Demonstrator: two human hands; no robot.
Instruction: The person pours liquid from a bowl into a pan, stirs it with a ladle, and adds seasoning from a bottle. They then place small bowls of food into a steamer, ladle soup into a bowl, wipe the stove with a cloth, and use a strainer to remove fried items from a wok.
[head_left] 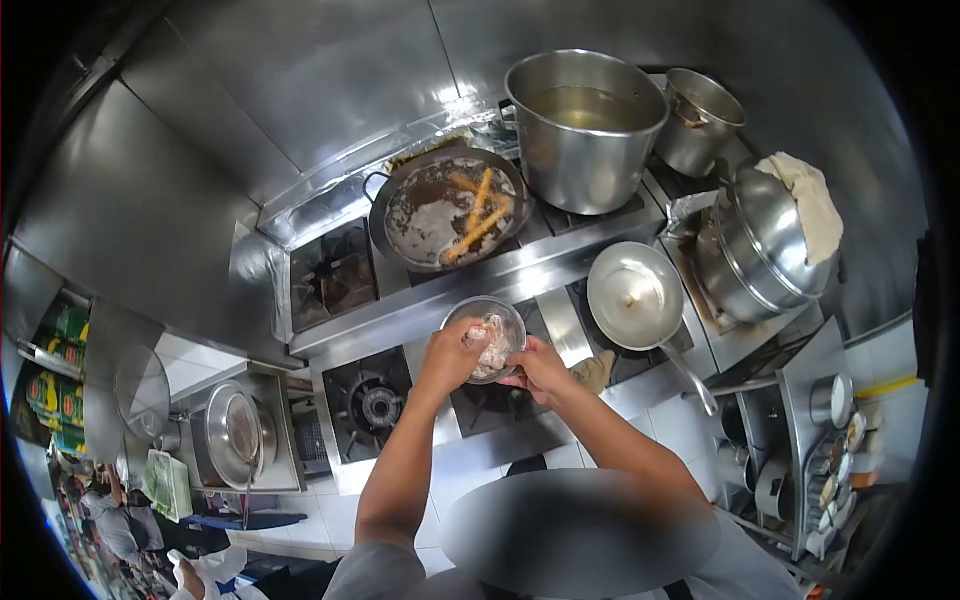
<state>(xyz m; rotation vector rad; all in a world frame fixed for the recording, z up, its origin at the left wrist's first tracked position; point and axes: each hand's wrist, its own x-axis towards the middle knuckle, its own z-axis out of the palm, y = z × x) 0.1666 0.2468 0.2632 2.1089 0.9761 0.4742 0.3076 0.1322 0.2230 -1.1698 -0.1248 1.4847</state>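
Closest to the cook, the right hand (540, 370) cups the small metal bowl (462, 312) above the front burner, its grip pressed round the near rim. The left hand (450, 355) reaches in, fingers pinching the pale raw pieces (492, 342). Beyond, a few golden sticks (478, 215) already fry in the wok (420, 225), while the bowl's load is uncooked. A stockpot (585, 150) stands behind.

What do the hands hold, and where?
A small round metal bowl of pale food: left hand at its left rim, right hand at its near right rim.
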